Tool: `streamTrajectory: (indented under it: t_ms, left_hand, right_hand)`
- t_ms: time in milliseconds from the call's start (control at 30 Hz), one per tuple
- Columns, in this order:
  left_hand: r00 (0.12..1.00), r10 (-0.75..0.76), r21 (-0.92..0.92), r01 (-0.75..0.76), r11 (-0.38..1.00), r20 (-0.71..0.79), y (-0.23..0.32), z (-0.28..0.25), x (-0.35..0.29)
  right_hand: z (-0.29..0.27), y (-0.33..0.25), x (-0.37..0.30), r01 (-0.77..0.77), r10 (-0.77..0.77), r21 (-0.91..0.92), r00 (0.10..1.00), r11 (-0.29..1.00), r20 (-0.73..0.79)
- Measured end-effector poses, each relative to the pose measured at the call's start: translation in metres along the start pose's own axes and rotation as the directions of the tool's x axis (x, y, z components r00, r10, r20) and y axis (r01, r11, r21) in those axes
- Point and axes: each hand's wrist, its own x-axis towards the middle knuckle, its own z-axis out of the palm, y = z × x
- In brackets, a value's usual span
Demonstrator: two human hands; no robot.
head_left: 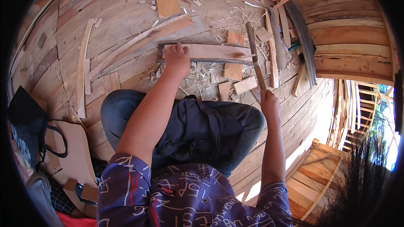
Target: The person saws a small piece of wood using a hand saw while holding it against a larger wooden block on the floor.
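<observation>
My left hand (177, 56) is closed over the left end of a light wooden board (216, 51), pressing it down. The board lies lengthwise from left to right, with dark-edged wood (198, 62) showing along its sides. In my right hand (269, 103) is the wooden handle of a machete (251, 42), my fingers wrapped round its lower end. Its long dark blade points away from me and crosses the right end of the board. From this view I cannot tell whether the blade touches the wood.
Wood shavings (206, 75) and small blocks (245, 85) lie between my knees and the board. Long strips (141, 44) are on the plank floor to the left. Dark beams (304, 44) and a slatted wooden structure (349, 38) stand at right. A cardboard box (73, 151) sits at lower left.
</observation>
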Motion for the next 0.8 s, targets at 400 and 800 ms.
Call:
streamTrajectory:
  t_ms: [400,800]
  left_hand:
    - [1.0,0.0,0.045,0.0,0.999,-0.018,0.002,0.008,0.003]
    - [0.98,0.139,-0.102,-0.155,0.983,-0.143,0.017,-0.014,-0.009]
  right_hand:
    - [0.019,0.006,0.021,0.056,-0.059,0.072,0.998,0.996,0.036]
    - [0.001,-0.027,-0.028,-0.005,0.011,0.174,0.999,0.985,-0.037]
